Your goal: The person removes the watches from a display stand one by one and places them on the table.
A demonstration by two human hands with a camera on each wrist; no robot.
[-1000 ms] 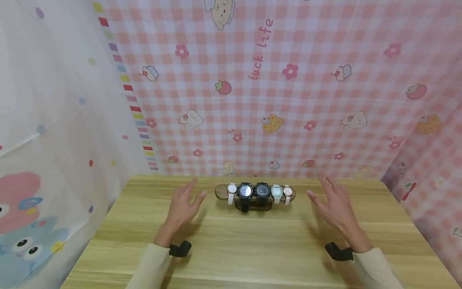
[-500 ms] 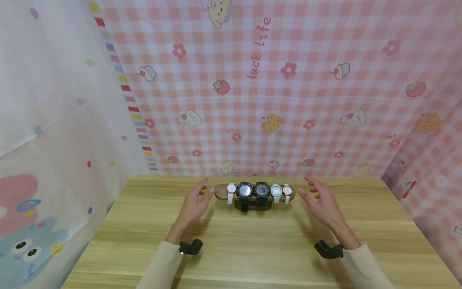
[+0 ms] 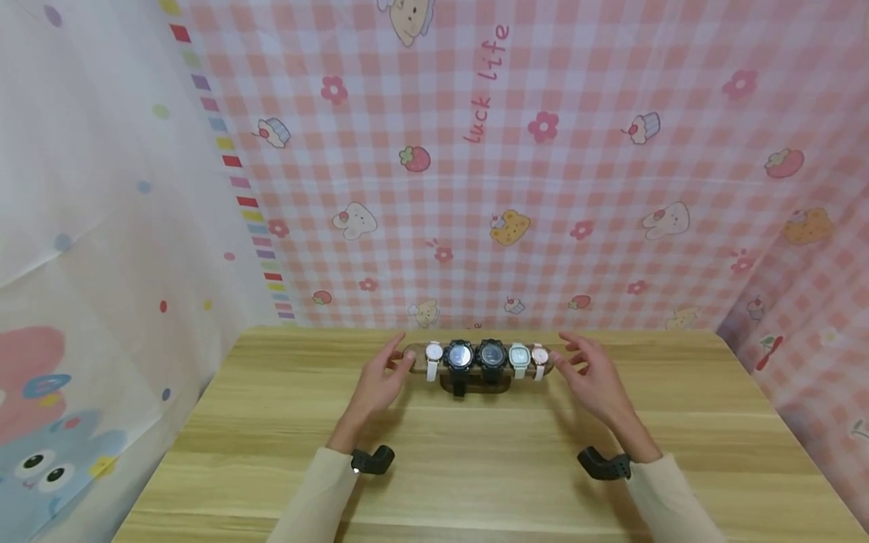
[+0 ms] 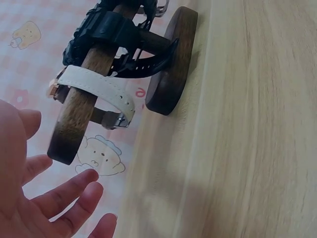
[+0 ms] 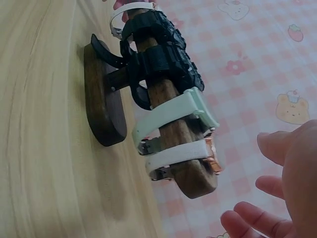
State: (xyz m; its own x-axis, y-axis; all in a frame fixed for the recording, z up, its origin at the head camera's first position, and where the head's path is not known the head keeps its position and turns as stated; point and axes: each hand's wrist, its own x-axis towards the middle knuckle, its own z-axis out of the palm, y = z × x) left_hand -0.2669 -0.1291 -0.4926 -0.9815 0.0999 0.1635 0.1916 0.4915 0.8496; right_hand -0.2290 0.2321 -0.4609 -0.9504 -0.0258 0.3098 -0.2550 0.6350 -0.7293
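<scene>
A dark wooden watch stand [image 3: 498, 387] stands on the table, its horizontal bar [image 4: 72, 126] raised over an oval base [image 4: 179, 64]. Strapped along the bar are a white watch [image 3: 434, 353], two chunky black watches [image 3: 459, 354], a mint-green square watch [image 3: 520, 357] and a white watch with a rose-gold case [image 3: 539, 355]. My left hand [image 3: 381, 383] is at the bar's left end, thumb and fingers spread around it with a gap in the left wrist view. Opposite it, my right hand [image 3: 594, 381] has relaxed fingers beside the right end, apart from the wood in the right wrist view.
The light wooden table [image 3: 475, 467] runs under both forearms. Behind the stand hangs a pink checked cloth [image 3: 448, 204], with a white patterned cloth [image 3: 136, 226] on the left. A black wrist mount [image 3: 373, 460] is on each wrist.
Both hands have moved inward, from well apart on either side to right by the two ends of the stand's bar. The stand and watches have stayed in place.
</scene>
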